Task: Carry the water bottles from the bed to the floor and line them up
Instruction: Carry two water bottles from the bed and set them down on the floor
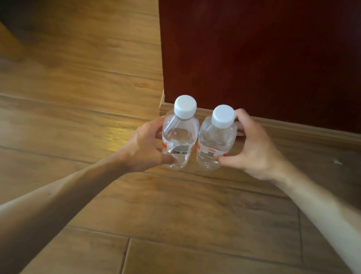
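On the wooden floor (186, 219), just in front of a dark red panel (268, 51) and its pale skirting (314, 132), two clear water bottles with white caps stand upright side by side, touching or nearly so. The left hand (143, 148) grips the left bottle (180, 134) low on its body, thumb across the front near the barcode. The right hand (252, 147) holds the right bottle (216, 142), thumb at its lower side and fingers curled behind its shoulder.
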